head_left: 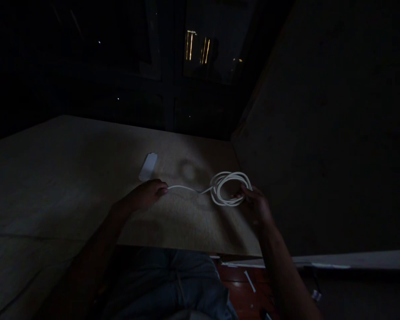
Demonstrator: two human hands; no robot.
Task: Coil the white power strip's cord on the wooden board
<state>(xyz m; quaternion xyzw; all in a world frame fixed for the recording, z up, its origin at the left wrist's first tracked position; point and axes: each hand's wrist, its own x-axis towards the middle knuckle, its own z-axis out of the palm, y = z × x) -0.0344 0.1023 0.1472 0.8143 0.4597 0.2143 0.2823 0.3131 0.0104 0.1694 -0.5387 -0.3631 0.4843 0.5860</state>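
Note:
A white cable [220, 189] is wound into a loose coil of several loops. My right hand [256, 202] is closed round the coil's right side, with the fingers reaching into the loops. From the coil's left side a single length runs across to my left hand [153, 192], which pinches it between the fingertips; the very end of the cable is hidden in that grip. Just beyond my left hand, a flat white oblong piece [148, 166] lies on the table; the dim light hides what kind of thing it is.
The pale wooden table [86, 178] stretches away to the left. A dark upright panel [326, 133] borders it on the right, and dark window panes [216, 44] stand behind. Below the front edge are my legs in jeans [173, 280] and a reddish floor [238, 293] with small items.

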